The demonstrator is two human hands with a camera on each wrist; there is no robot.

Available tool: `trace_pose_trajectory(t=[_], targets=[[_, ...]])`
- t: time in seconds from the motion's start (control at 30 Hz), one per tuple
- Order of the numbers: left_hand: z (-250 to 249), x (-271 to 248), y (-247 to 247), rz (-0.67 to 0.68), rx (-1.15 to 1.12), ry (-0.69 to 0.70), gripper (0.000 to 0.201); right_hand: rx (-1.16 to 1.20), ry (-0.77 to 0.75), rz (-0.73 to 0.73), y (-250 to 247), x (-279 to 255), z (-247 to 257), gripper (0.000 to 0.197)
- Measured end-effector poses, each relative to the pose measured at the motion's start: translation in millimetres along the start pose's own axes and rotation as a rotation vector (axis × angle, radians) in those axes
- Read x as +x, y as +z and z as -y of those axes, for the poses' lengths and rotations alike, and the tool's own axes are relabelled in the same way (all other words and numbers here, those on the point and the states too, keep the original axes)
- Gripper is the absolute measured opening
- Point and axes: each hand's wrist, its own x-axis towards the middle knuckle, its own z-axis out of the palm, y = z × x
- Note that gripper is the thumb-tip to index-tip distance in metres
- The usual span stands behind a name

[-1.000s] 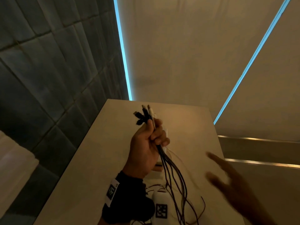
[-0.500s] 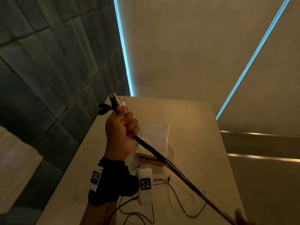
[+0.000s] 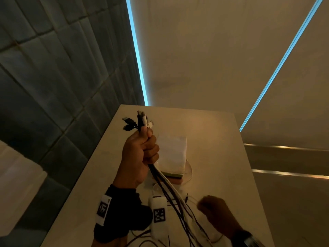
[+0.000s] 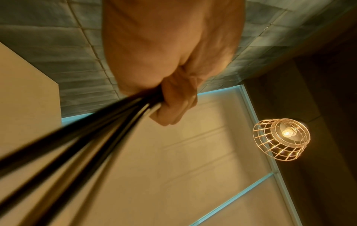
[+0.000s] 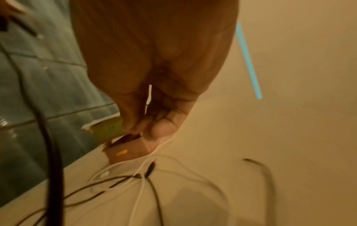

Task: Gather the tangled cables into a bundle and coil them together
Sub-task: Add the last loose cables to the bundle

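My left hand [image 3: 140, 154] is raised over the table and grips a bundle of black and white cables [image 3: 170, 191] in its fist. Their plug ends [image 3: 140, 120] stick out above the thumb. The strands run down and to the right, and spread out loose on the table top. In the left wrist view the fingers [image 4: 173, 105] are curled tight round the dark cables [image 4: 86, 137]. My right hand [image 3: 213, 209] is low at the front right, fingers curled. In the right wrist view its fingertips [image 5: 162, 130] pinch a thin white cable [image 5: 142, 165], with loose black strands [image 5: 154, 191] lying below.
A stack of white, green and pink paper pads [image 3: 172, 154] lies on the beige table [image 3: 222, 139] just behind my left hand. A grey tiled wall [image 3: 53, 68] runs along the table's left edge. A wire-cage lamp [image 4: 282, 139] hangs overhead.
My left hand has swung from the left edge back towards the middle of the table. The bundle, pulled taut half a second ago, now hangs slacker. My right hand has come back into view, low on the right.
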Motion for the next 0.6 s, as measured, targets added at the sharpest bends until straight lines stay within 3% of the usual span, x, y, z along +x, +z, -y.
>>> trace_pose_trajectory(t=[0.07,0.1,0.17,0.23,0.33,0.6], targets=[[-4,-2,-2,0.022,-0.020,-0.004,0.024,-0.032,-0.042,0.048,21,28,21,0.017],[-6,-3,-3,0.030,-0.015,-0.004,0.024,-0.020,0.019,0.080,27,41,26,0.021],[-8,-4,-5,0.035,0.018,-0.007,0.024,0.087,0.337,0.216,32,52,42,0.031],[-6,-5,-6,0.030,0.058,-0.021,0.026,0.151,0.472,0.330,39,52,59,0.043],[-2,-4,-9,0.016,0.110,-0.048,0.030,0.117,0.505,0.327,47,56,66,0.055],[2,-4,-16,-0.056,0.169,-0.066,0.029,-0.025,0.455,0.289,59,68,63,0.047]])
